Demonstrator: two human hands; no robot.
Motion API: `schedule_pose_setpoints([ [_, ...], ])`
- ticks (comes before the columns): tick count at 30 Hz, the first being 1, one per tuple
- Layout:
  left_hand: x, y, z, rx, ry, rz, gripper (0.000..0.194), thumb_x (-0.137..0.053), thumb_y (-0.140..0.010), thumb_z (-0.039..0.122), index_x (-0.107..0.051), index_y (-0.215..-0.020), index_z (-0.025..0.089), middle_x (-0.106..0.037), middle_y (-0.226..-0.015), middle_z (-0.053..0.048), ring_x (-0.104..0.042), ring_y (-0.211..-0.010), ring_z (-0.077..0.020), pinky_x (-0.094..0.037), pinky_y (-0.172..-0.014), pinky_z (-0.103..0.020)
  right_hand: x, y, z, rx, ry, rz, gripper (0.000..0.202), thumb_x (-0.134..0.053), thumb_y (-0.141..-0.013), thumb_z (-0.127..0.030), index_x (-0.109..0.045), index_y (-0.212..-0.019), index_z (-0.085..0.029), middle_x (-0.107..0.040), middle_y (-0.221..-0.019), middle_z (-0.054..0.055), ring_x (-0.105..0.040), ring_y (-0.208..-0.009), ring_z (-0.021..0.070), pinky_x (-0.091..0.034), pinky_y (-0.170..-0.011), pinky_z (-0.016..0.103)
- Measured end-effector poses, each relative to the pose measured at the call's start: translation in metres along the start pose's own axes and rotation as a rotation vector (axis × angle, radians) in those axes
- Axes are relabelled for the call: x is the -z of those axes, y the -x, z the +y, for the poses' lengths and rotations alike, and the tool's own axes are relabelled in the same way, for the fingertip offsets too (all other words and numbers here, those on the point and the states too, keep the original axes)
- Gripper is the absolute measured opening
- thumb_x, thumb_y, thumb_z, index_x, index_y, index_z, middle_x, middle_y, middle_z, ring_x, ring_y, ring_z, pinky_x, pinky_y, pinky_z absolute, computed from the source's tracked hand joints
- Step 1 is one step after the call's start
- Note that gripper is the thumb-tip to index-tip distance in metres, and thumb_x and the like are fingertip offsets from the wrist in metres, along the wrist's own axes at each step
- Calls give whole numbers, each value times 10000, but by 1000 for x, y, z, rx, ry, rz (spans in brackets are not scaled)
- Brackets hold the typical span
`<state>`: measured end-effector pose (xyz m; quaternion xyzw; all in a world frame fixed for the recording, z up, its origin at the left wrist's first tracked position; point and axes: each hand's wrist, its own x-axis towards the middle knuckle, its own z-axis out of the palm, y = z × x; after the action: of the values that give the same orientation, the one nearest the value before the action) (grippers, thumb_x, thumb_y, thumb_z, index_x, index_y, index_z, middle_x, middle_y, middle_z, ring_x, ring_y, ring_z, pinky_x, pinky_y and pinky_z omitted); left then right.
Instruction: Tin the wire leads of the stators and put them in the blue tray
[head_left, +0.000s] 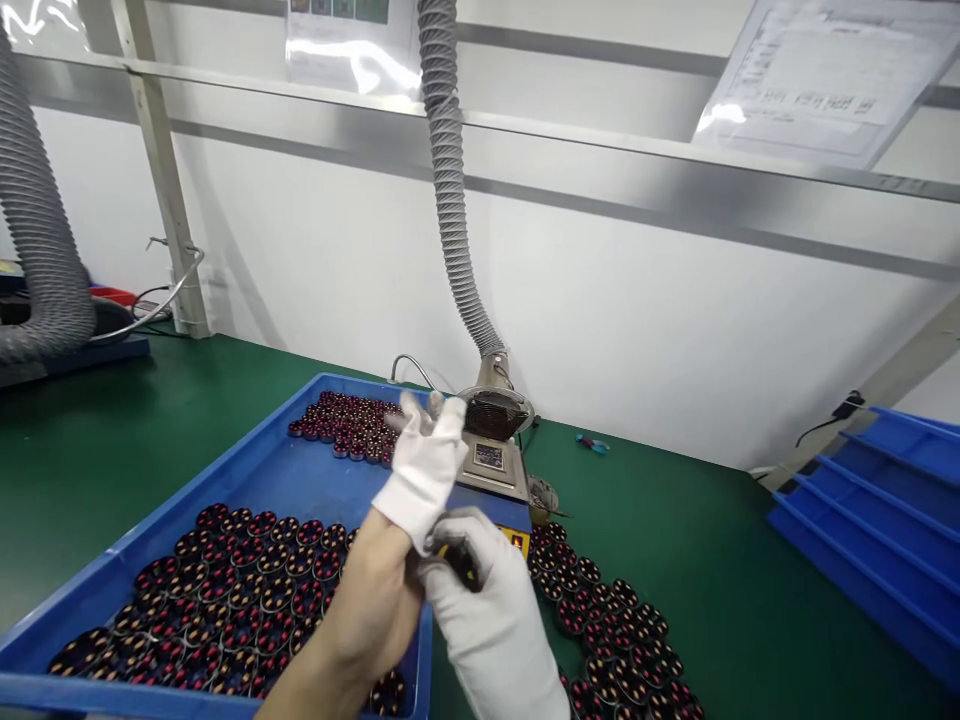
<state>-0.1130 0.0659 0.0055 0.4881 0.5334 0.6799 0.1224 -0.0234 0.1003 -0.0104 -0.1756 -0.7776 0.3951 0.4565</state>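
Glove cuff [403,512]: touched by right hand [499,582], curled round dark object [465,565] | left hand [427,452]: fingers loosely spread

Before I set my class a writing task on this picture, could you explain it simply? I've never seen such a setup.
There is no robot here: a camera on a person's head looks forward and down at their own hands, both in white gloves.

The left hand is raised with its fingers spread, somewhat blurred. The right hand curls around a dark item with a touch of yellow, too unclear to name.

On the green table sits a blue tray with many small round parts; more lie loose to the right. Behind the hands stands a boxy machine, with a grey hose coming down to a metal hood above it.
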Motion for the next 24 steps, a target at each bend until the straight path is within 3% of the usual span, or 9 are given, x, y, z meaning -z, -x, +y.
schedule_pose_setpoints([
  [4, 12, -9, -3, -59, 300, 188, 208, -480, -888, 317, -667, -959, 259, -700, -981, -22, -636, -937, -182, -468, -918, -354, -21, 13, 1, -44, -103, -99, 119, -586, -591, -98, -632, -627, -203, -638, -632, -14, -591, -603, 124, -463, -605, 205],
  [6, 21, -16, 3, -77, 300, 178, 163, -534, -850, 274, -696, -876, 267, -706, -931, 8, -633, -926, -176, -451, -946, -319, -29, 19, -1, -80, -142, -55, 124, -652, -538, -128, -651, -619, -222, -631, -608, -37, -581, -560, 120, -449, -548, 191],
  [8, 28, -18, 8, -94, 201, 11, 187, -534, -828, 204, -699, -906, 248, -682, -1024, -7, -572, -1066, -205, -408, -1000, -328, -32, 24, -5, -138, -145, -73, 165, -726, -494, -167, -681, -635, -239, -640, -608, -51, -577, -518, 112, -421, -476, 175],
  [10, 32, -14, 7, -74, 244, -62, 194, -532, -822, 202, -699, -913, 240, -635, -1146, -8, -476, -1194, -226, -340, -1063, -356, -34, 27, -7, -167, -117, -215, 190, -767, -500, -212, -715, -681, -240, -669, -639, -47, -601, -532, 108, -418, -464, 152],
  [13, 34, -6, -4, 56, 516, 15, 272, -438, -892, 356, -616, -1093, 318, -537, -1299, 53, -379, -1288, -200, -258, -1115, -380, -36, 26, -3, -96, -31, -514, 180, -741, -601, -265, -734, -769, -201, -708, -704, -28, -628, -577, 96, -417, -492, 108],
  [15, 34, -3, -12, 99, 628, 19, 363, -354, -894, 499, -531, -1187, 379, -462, -1372, 69, -367, -1299, -219, -283, -1102, -417, -39, 24, 5, -52, 16, -709, 216, -718, -660, -283, -720, -841, -166, -723, -771, -13, -631, -599, 81, -399, -497, 88],
  [17, 35, -2, -16, 122, 677, 16, 431, -406, -849, 555, -441, -1258, 422, -402, -1418, 62, -394, -1280, -261, -343, -1067, -464, -45, 23, 14, -33, 39, -866, 276, -713, -686, -294, -694, -911, -136, -723, -847, 11, -635, -655, 78, -395, -536, 76],
  [20, 38, -2, -16, 173, 543, 31, 432, -582, -796, 428, -509, -1218, 374, -486, -1358, 24, -468, -1220, -276, -387, -1042, -459, -53, 23, 18, -35, 94, -995, 317, -688, -713, -349, -669, -944, -133, -717, -875, 22, -628, -656, 86, -400, -543, 96],
  [24, 42, -5, -20, 155, 227, 70, 170, -708, -716, 312, -713, -853, 214, -691, -1048, -23, -593, -1046, -248, -430, -1003, -350, -50, 20, 7, -109, 218, -872, 375, -622, -727, -499, -663, -935, -190, -712, -910, 23, -645, -681, 143, -452, -565, 178],
])
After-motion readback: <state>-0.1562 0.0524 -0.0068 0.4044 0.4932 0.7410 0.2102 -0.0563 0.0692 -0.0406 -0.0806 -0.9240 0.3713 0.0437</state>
